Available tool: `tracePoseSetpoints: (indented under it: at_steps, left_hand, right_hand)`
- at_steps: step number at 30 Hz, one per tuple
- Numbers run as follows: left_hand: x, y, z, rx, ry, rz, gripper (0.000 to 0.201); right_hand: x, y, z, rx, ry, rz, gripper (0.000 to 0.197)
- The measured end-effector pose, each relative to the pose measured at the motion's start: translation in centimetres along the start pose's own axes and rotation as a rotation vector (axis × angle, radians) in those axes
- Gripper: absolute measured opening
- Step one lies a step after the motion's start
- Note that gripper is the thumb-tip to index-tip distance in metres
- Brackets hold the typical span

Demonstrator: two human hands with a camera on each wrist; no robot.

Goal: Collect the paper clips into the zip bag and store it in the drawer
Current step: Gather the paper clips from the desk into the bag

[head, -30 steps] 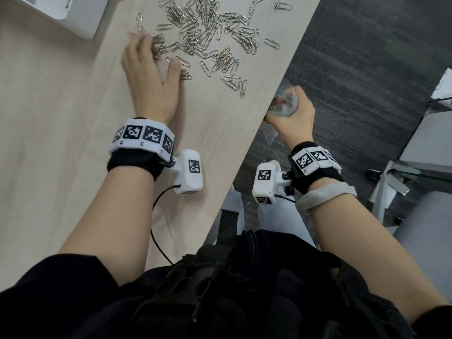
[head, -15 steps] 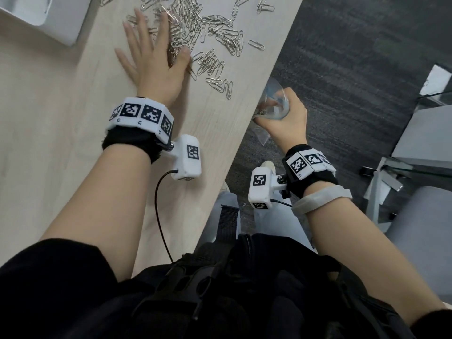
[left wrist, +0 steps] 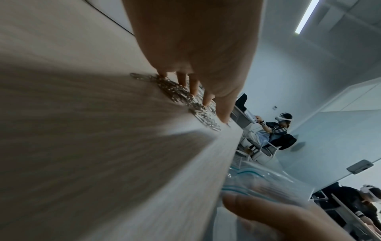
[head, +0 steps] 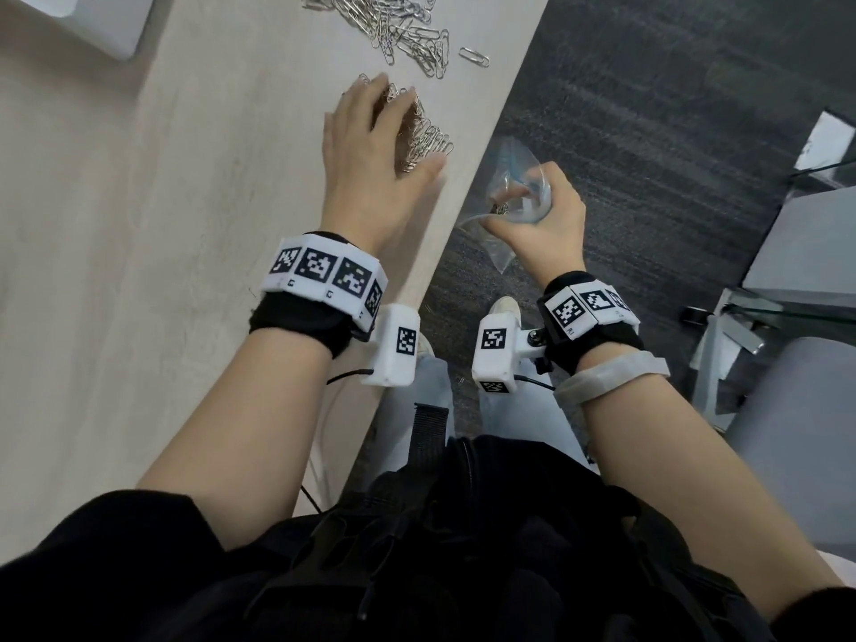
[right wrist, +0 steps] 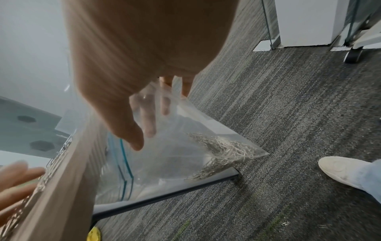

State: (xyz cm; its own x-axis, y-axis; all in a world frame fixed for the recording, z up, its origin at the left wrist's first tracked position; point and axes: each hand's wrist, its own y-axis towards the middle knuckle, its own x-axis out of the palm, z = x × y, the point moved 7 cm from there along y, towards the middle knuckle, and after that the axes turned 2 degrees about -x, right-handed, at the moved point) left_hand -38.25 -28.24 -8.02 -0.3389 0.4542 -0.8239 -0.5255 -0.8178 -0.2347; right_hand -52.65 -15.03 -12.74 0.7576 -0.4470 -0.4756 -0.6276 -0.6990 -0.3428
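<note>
Step in hand, as I judge it: sweeping a batch of paper clips off the counter (head: 194,234) edge into the zip bag; collection is partly done, drawer storage not begun. My left hand (head: 370,150) lies palm-down on the counter with fingers extended and slightly spread, cupped over a swept batch (head: 428,136) of clips that sits just left of the counter's right edge; the left wrist view shows the fingertips (left wrist: 193,88) touching the clips. It grasps nothing, it only pushes. My right hand (head: 539,215) is off the counter to the right, below edge level, fingers and thumb curled round the mouth of the zip bag (right wrist: 175,154), holding it open just beside the edge. The right wrist view shows the clips in the bag (right wrist: 224,151) gathered in its lower corner. A larger scatter of loose clips (head: 398,30) lies on the far part of the counter, well apart from the left hand. No drawer is visible in any view. Next move, in my estimate: slide the batch rightward over the edge while keeping the bag mouth tight under it, directly opposite the batch. Risk: clips missing the opening and falling to the carpet (right wrist: 288,114). Further sweeps needed for the far scatter before sealing.
</note>
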Motion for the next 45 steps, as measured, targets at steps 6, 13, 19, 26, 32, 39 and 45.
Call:
tracePoseSetpoints:
  at_steps: [6, 13, 19, 26, 32, 39, 45]
  left_hand:
    - [-0.2, 0.1, -0.5, -0.031, 0.181, -0.106, 0.093]
    - [-0.2, 0.4, 0.6, 0.091, 0.125, -0.083, 0.064]
    - [0.3, 0.1, 1.5, 0.179, -0.088, -0.002, 0.033]
    - [1.3, 0.0, 2.9, 0.283, -0.101, 0.015, 0.018]
    - [1.9, -0.2, 4.1, 0.353, -0.081, -0.040, 0.017]
    - [0.8, -0.5, 4.7, 0.325, -0.011, 0.001, 0.045]
    - [2.4, 0.3, 4.5, 0.330, 0.084, -0.122, 0.055]
  right_hand:
    - [-0.2, -0.4, 0.2, -0.016, -0.013, -0.001, 0.036]
    - [-0.1, -0.1, 0.1, -0.035, 0.001, 0.005, 0.039]
    - [0.0, 0.3, 0.0, -0.039, 0.014, 0.015, 0.040]
    - [0.0, 0.4, -0.2, -0.036, 0.014, 0.021, 0.039]
    - [-0.1, 0.2, -0.4, -0.053, 0.007, 0.027, 0.039]
    - [-0.1, 0.1, -0.5, -0.050, 0.008, 0.021, 0.037]
    - [-0.3, -0.1, -0.6, -0.059, 0.007, 0.019, 0.038]
